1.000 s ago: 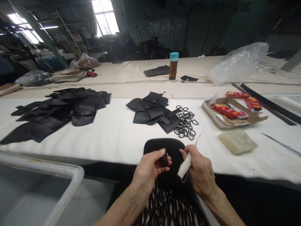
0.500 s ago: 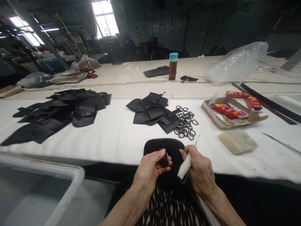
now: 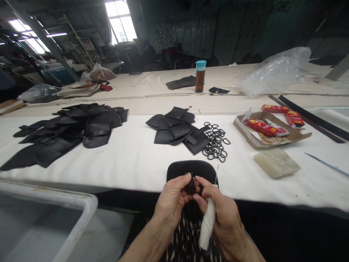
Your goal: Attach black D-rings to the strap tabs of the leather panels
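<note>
At the table's front edge, my left hand (image 3: 170, 198) pinches a small folded black strap (image 3: 190, 186) between thumb and fingers. The strap lies over a rounded black leather piece (image 3: 177, 168), whose lower part is hidden behind my hands. My right hand (image 3: 227, 214) wraps around the white-bound handle of an awl (image 3: 207, 223). Its thin metal tip points up and away from me. The right thumb and forefinger meet at the strap, close to the left fingertips; whether they pinch it too is hidden. Just beyond lies a heap of black D-rings (image 3: 215, 143).
Black leather pieces lie in a small pile (image 3: 173, 127) and a larger pile (image 3: 65, 127) at left. On the right are a cardboard tray (image 3: 245, 134) with red boxes, a wax-like block (image 3: 276, 163) and a pointed tool (image 3: 325, 165). A white bin (image 3: 89, 202) stands at lower left.
My right hand has moved left to the strap, and the awl has turned more upright with it. The left hand keeps its hold in nearly the same place.
</note>
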`<action>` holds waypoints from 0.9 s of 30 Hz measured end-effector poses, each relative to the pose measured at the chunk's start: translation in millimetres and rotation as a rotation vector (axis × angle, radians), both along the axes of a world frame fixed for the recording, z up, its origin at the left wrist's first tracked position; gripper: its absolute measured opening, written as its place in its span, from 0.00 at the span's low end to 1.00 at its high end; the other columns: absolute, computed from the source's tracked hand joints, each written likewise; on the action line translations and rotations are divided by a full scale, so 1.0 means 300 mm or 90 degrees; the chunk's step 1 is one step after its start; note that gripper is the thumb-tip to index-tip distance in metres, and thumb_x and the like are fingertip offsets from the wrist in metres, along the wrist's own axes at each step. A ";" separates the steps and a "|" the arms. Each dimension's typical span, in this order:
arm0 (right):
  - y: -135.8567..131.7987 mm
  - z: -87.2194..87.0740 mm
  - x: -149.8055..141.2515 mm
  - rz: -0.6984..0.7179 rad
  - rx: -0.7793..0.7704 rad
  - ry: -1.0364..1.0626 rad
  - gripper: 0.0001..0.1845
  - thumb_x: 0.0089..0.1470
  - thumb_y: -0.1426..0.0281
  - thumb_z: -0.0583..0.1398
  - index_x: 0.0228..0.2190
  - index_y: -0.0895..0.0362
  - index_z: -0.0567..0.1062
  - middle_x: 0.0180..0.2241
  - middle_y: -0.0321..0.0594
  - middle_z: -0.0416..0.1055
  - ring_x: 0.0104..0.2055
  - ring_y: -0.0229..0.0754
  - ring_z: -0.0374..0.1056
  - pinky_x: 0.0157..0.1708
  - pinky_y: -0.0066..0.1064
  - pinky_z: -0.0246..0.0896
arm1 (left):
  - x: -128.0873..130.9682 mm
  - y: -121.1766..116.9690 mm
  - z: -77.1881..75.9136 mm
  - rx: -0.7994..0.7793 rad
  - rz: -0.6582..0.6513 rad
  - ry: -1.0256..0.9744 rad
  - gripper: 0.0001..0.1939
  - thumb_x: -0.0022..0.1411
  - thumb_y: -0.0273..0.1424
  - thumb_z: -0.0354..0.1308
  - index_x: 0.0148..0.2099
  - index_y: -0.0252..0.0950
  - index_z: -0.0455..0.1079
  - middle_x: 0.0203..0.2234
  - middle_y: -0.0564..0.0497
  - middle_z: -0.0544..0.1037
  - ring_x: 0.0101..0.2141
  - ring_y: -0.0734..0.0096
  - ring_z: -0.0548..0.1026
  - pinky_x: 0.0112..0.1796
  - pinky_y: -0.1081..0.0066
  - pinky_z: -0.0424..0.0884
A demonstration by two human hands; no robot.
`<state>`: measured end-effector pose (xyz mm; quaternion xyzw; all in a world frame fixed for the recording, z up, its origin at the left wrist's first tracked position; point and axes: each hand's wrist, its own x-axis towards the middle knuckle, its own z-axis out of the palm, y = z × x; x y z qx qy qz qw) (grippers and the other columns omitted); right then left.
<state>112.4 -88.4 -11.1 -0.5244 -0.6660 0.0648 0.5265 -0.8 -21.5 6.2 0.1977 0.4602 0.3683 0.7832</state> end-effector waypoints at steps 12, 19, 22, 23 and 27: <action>0.019 -0.045 -0.038 -0.002 0.010 -0.055 0.03 0.55 0.77 0.55 0.33 0.58 0.66 0.39 0.58 0.75 0.34 0.46 0.75 0.27 0.26 0.69 | 0.001 -0.003 -0.008 0.013 0.036 -0.064 0.06 0.44 0.26 0.67 0.24 0.29 0.74 0.17 0.52 0.74 0.19 0.80 0.69 0.19 0.81 0.63; 0.021 -0.033 -0.040 -0.004 0.031 -0.037 0.02 0.56 0.77 0.55 0.33 0.59 0.66 0.36 0.57 0.75 0.34 0.46 0.75 0.27 0.25 0.70 | 0.000 -0.002 -0.011 0.008 0.030 -0.054 0.05 0.46 0.26 0.66 0.24 0.29 0.74 0.18 0.52 0.75 0.20 0.79 0.71 0.20 0.81 0.65; 0.010 -0.026 -0.020 0.006 0.022 -0.008 0.03 0.55 0.76 0.56 0.33 0.58 0.65 0.41 0.58 0.74 0.39 0.47 0.74 0.31 0.25 0.70 | 0.000 -0.002 -0.009 0.002 0.008 -0.034 0.05 0.49 0.27 0.64 0.26 0.29 0.74 0.20 0.49 0.77 0.21 0.75 0.73 0.24 0.77 0.70; 0.002 -0.027 -0.009 0.008 0.015 0.011 0.03 0.55 0.75 0.56 0.33 0.57 0.65 0.40 0.55 0.74 0.41 0.47 0.74 0.33 0.26 0.70 | 0.000 -0.003 -0.007 -0.003 0.003 -0.021 0.05 0.49 0.27 0.64 0.26 0.28 0.74 0.21 0.48 0.77 0.22 0.73 0.74 0.25 0.75 0.71; -0.044 -0.019 0.042 0.010 -0.052 0.089 0.07 0.53 0.67 0.60 0.30 0.53 0.64 0.30 0.41 0.75 0.43 0.48 0.72 0.33 0.27 0.71 | -0.001 -0.006 0.006 -0.020 -0.004 0.030 0.07 0.52 0.28 0.61 0.27 0.28 0.74 0.21 0.47 0.78 0.22 0.71 0.75 0.26 0.73 0.72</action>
